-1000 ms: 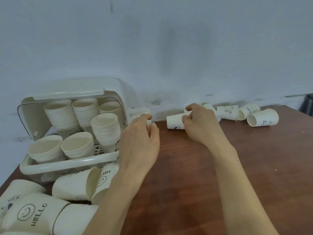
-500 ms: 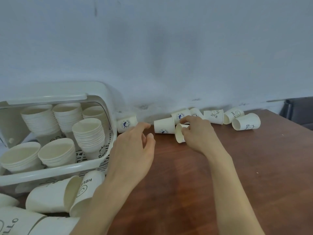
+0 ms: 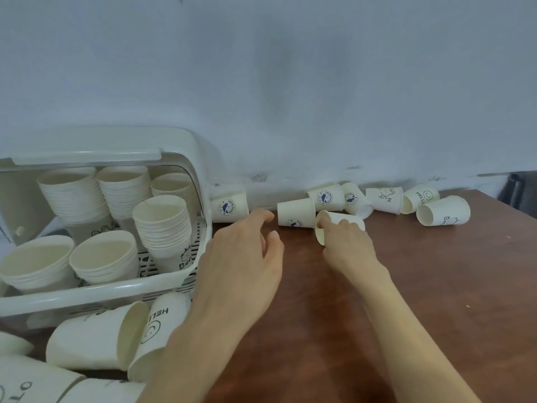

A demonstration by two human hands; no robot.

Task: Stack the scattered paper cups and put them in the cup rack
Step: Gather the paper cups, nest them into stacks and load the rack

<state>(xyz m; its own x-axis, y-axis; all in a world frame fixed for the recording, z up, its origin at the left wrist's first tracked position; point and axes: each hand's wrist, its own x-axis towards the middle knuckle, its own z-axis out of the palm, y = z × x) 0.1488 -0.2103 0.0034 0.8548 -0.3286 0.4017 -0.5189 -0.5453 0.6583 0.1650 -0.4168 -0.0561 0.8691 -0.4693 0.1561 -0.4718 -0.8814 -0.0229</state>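
Wall: pale and scuffed, running behind everything.
Surface: dark reddish-brown wood, its far edge against the wall.
Cup rack: white plastic, at the left of the surface, its clear lid swung up and back. Several stacks of paper cups stand inside it, mouths up.
Loose cups, near left: a heap lying on their sides in front of the rack, one printed HELLO with a smiley.
Row of cups at the wall: scattered on their sides from the middle to the right, with different prints, some touching each other.
Lone cup by the rack: on its side, just beside the rack's right wall, blue round logo facing us.
Left hand: fingers relaxed and spread, holding nothing, stretched out between the rack and the middle cups, fingertips near the lone cup.
Right hand: curled round a small cup lying on its side with its mouth to the left, a finger at the rim. That cup touches a neighbouring upside-down cup.
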